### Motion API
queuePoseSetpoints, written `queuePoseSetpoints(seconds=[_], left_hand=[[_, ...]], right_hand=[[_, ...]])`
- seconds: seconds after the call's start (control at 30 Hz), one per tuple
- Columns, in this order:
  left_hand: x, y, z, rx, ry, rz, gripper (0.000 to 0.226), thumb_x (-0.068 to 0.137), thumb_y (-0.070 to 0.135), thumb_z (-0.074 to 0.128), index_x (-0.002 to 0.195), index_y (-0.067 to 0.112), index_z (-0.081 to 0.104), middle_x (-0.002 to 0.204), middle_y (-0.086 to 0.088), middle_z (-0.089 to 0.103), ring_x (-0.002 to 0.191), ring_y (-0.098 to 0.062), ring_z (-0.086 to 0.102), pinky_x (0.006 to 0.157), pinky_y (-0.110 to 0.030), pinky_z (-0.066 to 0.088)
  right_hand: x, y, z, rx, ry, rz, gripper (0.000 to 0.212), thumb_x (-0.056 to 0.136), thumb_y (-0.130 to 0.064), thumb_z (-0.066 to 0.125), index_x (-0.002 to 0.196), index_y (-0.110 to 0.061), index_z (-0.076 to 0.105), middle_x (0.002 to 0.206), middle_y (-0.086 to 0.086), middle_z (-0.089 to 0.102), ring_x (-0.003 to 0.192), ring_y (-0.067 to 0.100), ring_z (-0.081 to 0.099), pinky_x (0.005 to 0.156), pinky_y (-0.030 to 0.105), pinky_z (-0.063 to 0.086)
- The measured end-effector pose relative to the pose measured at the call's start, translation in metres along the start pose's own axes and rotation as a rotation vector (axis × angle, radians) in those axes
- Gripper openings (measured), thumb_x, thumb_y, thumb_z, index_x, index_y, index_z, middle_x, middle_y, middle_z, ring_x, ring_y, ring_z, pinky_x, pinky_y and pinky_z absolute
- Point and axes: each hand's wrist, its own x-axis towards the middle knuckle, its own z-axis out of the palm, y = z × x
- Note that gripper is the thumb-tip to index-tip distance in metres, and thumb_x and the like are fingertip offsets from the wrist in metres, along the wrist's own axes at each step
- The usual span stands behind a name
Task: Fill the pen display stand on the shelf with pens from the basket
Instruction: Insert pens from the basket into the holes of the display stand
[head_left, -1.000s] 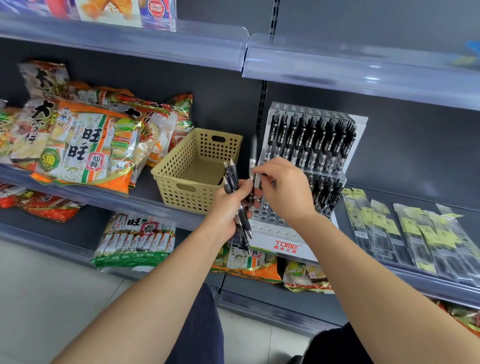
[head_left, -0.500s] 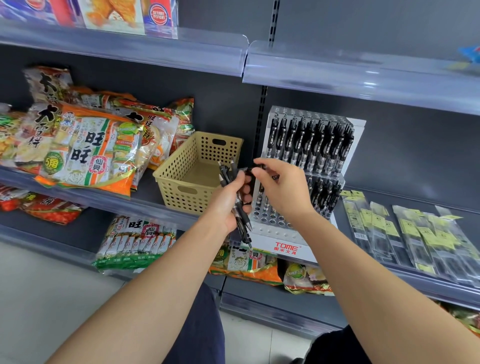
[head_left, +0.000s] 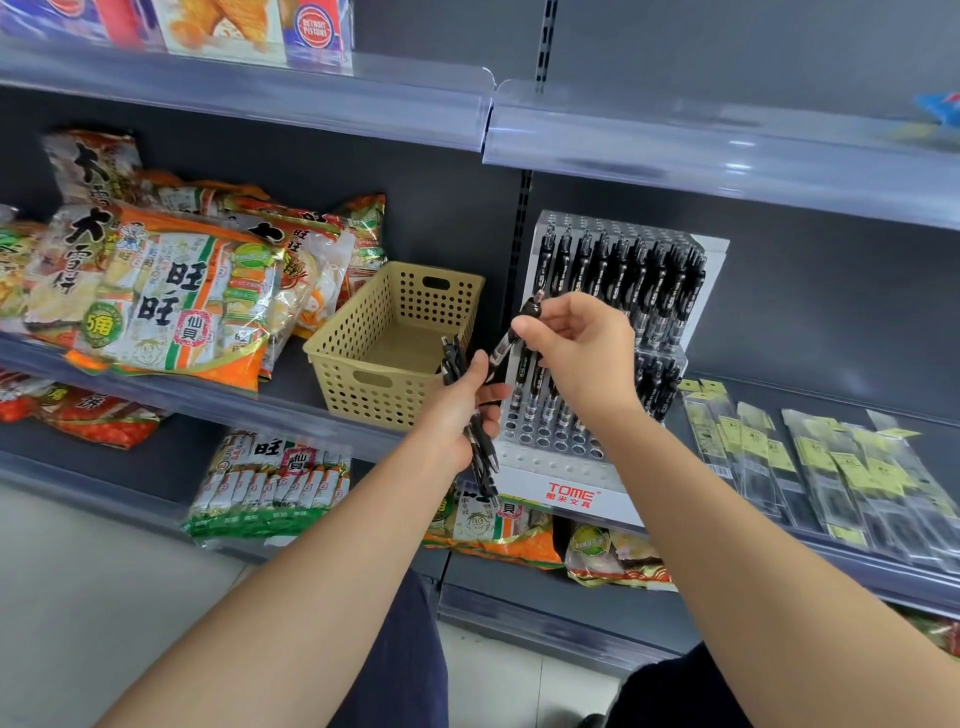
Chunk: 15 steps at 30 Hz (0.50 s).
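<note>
A white tiered pen display stand (head_left: 571, 491) marked TOME sits on the middle shelf, its upper rows full of black pens (head_left: 618, 270) and its front holes bare. My left hand (head_left: 457, 410) grips a bundle of black pens (head_left: 480, 457) just left of the stand. My right hand (head_left: 576, 348) pinches one black pen (head_left: 511, 340) by its upper part, tilted in front of the stand's lower tier. The tan perforated basket (head_left: 384, 387) stands left of the stand; no pens show inside it.
Snack bags (head_left: 156, 306) fill the shelf left of the basket. Packets of refills (head_left: 810, 462) lie right of the stand. More snack packs (head_left: 270, 483) sit on the lower shelf. A clear-edged upper shelf (head_left: 488, 119) overhangs everything.
My right hand left a pen in the stand's lower tier, drew a single pen out of the left hand's bundle and lifted it up and to the right. The left hand has stayed in place.
</note>
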Motion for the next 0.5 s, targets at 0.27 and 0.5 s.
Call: queuePoseSetpoints(seconds=[0.27,0.5], left_hand=[[0.002,-0.006,-0.002,0.23,0.078,0.14,0.015,0.095,0.021,0.059,0.083,0.012,0.056,0.06,-0.002,0.05,0.046,-0.014,0.039,0.039,-0.021,0.031],[0.006,-0.014,-0.006,0.331,0.127,0.142,0.013,0.093,0.01,0.056,0.081,0.014,0.058,0.068,-0.001,0.051,0.048,-0.012,0.039,0.043,-0.024,0.032]], right_hand=[[-0.001,0.007,-0.003,-0.417,0.121,-0.113,0.037,0.092,-0.04,0.059,0.071,-0.01,0.064,0.057,0.001,0.062,0.054,0.019,0.058,0.053,0.026,0.044],[0.001,0.01,0.002,-0.553,0.072,-0.192,0.04,0.093,-0.036,0.056,0.069,-0.006,0.064,0.058,0.007,0.063,0.057,0.026,0.059,0.061,0.034,0.052]])
